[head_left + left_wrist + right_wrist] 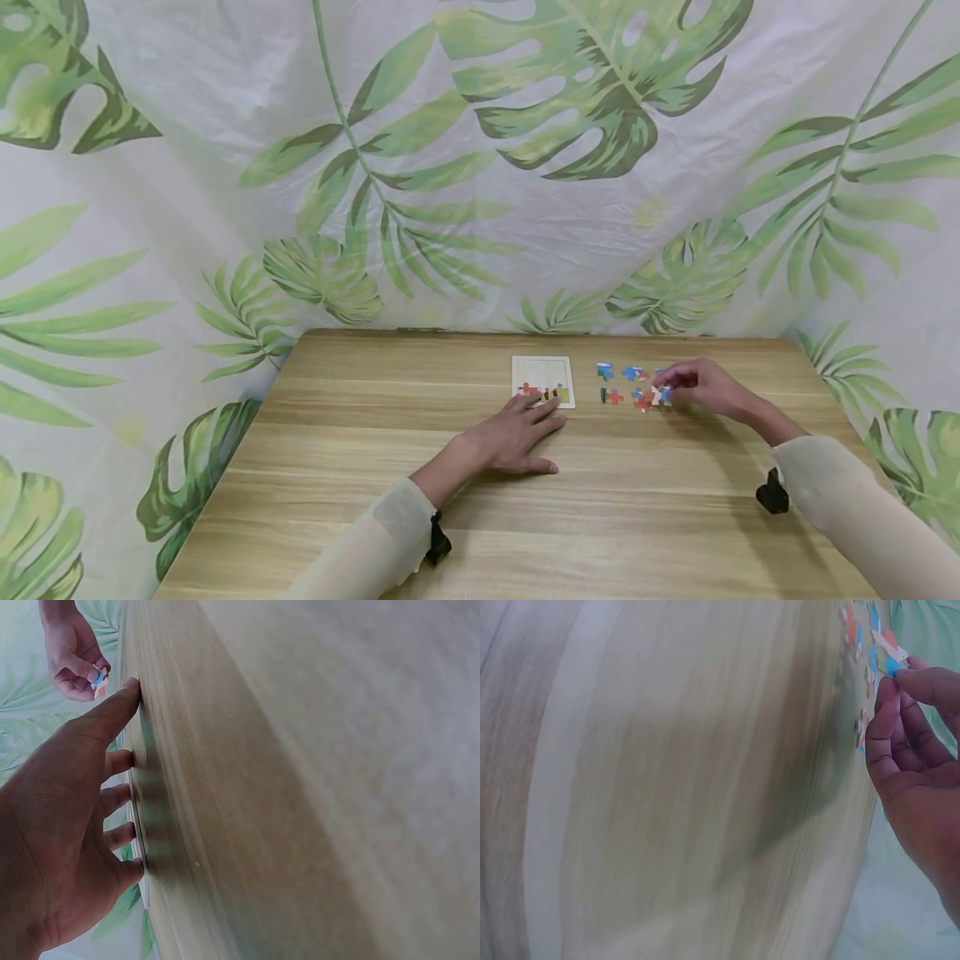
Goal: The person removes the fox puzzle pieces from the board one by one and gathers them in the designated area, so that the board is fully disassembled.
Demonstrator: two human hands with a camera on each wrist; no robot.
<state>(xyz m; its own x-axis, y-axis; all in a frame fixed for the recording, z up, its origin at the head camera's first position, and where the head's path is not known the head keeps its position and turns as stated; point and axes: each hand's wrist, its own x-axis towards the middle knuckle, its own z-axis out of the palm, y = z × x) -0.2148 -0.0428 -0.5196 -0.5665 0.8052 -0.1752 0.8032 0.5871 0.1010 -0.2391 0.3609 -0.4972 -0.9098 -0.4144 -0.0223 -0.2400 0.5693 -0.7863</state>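
Covered, cropped, blurred or too small to read.
In the head view, cannot see part of the white board's (538,368) near edge under the left hand (517,435), nor make out the tiny prints on the loose pieces (613,397). Cannot see all of the held piece (893,666), partly behind the right hand's (705,388) fingers and blurred from the left wrist; in the right wrist view, lose some loose pieces past the top edge.

Left grip (519,435) outspread (right grip (708,388) pinched)
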